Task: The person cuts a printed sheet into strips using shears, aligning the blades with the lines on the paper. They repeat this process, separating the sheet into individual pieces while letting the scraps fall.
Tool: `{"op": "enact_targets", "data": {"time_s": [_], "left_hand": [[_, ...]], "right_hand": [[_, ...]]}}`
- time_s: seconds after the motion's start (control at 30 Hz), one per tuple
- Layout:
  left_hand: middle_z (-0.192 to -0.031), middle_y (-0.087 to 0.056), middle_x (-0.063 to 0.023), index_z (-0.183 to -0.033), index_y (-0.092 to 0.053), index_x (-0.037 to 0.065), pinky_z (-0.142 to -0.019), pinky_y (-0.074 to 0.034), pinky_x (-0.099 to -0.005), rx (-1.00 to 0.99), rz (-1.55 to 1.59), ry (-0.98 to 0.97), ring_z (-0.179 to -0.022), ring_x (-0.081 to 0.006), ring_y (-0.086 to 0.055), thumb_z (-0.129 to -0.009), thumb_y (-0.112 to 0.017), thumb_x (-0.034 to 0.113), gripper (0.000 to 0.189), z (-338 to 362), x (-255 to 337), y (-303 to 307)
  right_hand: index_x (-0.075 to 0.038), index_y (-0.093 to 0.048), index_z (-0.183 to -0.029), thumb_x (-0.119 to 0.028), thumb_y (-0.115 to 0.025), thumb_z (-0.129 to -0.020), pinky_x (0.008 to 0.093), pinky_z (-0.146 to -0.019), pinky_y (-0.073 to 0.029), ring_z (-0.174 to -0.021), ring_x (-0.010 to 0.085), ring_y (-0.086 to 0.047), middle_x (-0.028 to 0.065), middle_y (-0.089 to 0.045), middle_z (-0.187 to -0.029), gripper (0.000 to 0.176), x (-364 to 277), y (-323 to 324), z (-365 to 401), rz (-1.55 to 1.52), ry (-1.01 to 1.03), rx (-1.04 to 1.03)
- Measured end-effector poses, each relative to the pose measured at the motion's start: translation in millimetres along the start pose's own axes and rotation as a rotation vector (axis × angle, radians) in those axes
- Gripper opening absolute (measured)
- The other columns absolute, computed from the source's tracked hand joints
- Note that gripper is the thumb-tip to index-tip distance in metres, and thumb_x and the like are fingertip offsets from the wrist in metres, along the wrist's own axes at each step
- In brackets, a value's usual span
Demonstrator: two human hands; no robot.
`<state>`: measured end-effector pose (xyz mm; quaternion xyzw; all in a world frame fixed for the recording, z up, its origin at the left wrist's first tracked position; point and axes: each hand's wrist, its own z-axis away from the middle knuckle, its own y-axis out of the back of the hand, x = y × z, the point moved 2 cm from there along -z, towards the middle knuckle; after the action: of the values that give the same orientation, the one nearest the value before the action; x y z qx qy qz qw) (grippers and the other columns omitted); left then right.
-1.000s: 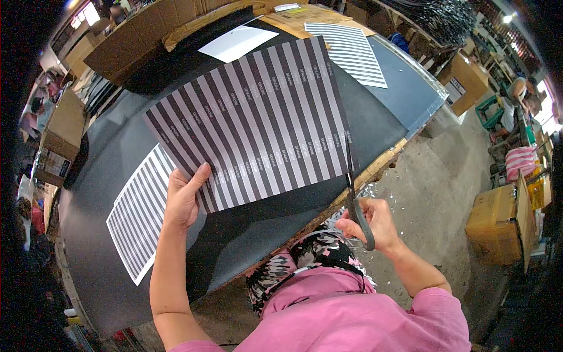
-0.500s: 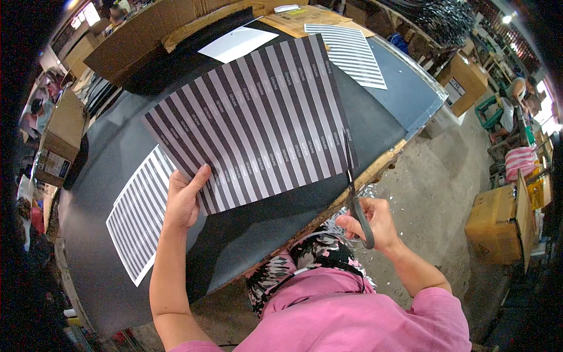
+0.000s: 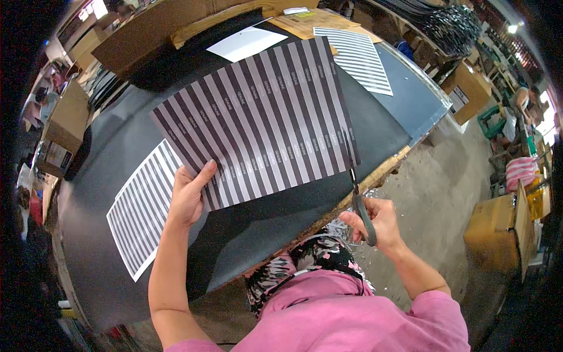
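Note:
A dark sheet with light stripes and small printed words [image 3: 264, 117] is raised above the black tabletop [image 3: 246, 246]. My left hand [image 3: 192, 190] pinches its lower left edge, thumb on top. In my right hand [image 3: 378, 223] are dark-handled scissors [image 3: 362, 212], their blades at the sheet's lower right edge, along the outermost dark stripe. Part of the blades is hidden or too thin to make out. A second striped sheet [image 3: 138, 217] lies on the table left of my left hand, partly under the raised sheet.
Behind lie a white sheet [image 3: 246, 44], another striped sheet [image 3: 358, 61] and brown paper [image 3: 308, 24]. Cardboard boxes [image 3: 495, 232] stand on the right, with another [image 3: 67, 120] at left. A person [image 3: 522, 102] sits at far right. Shreds lie below the table's edge.
The view has shifted slightly, moving the background a little rightward. Both hands keep their holds, and the scissors and raised sheet have shifted only slightly.

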<state>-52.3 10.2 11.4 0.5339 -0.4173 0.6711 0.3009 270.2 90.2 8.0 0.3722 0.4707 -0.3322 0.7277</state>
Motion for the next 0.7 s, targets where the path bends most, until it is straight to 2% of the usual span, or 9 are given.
{"op": "enact_targets", "data": {"time_s": [0.03, 0.33, 0.53, 0.7], "left_hand": [[-0.097, -0.063, -0.0107, -0.101, -0.057, -0.002, -0.074, -0.05, -0.0258, 0.005, 0.001, -0.001, -0.085, -0.0126, -0.06, -0.083, -0.062, 0.013, 0.024, 0.2, 0.1, -0.7], [-0.096, -0.063, -0.0085, -0.101, -0.057, 0.0, -0.071, -0.051, -0.0246, 0.023, 0.043, 0.022, -0.081, -0.0104, -0.06, -0.083, -0.062, 0.012, 0.023, -3.7, -1.1, 7.3], [-0.093, -0.064, -0.0076, -0.101, -0.058, 0.001, -0.068, -0.053, -0.024, 0.011, 0.07, 0.006, -0.08, -0.0101, -0.061, -0.082, -0.063, 0.012, 0.022, -5.5, 0.2, 10.9], [-0.094, -0.064, -0.007, -0.1, -0.059, 0.001, -0.072, -0.051, -0.0261, 0.013, 0.111, -0.02, -0.08, -0.0115, -0.061, -0.083, -0.062, 0.012, 0.021, -9.6, -1.0, 17.2]], "right_hand": [[0.001, -0.055, -0.062, -0.031, -0.077, -0.07, 0.0221, -0.035, -0.037, -0.041, 0.0072, -0.049, 0.0034, -0.053, -0.05, 0.039, -0.3, -0.5, -0.4, -0.014, 0.002, 0.018], [-0.002, -0.055, -0.06, -0.03, -0.077, -0.07, 0.0214, -0.035, -0.036, -0.039, 0.0069, -0.048, 0.0001, -0.05, -0.048, 0.037, -8.9, -2.7, -6.1, 0.016, -0.05, 0.023], [-0.004, -0.054, -0.054, -0.032, -0.076, -0.07, 0.0223, -0.035, -0.036, -0.038, 0.0067, -0.048, -0.0009, -0.048, -0.044, 0.04, -11.4, -5.3, -13.0, 0.059, 0.005, 0.014], [-0.003, -0.054, -0.054, -0.031, -0.075, -0.071, 0.0223, -0.035, -0.038, -0.037, 0.0069, -0.048, 0.0002, -0.049, -0.044, 0.039, -10.6, -9.0, -23.5, 0.058, 0.021, -0.016]]}}
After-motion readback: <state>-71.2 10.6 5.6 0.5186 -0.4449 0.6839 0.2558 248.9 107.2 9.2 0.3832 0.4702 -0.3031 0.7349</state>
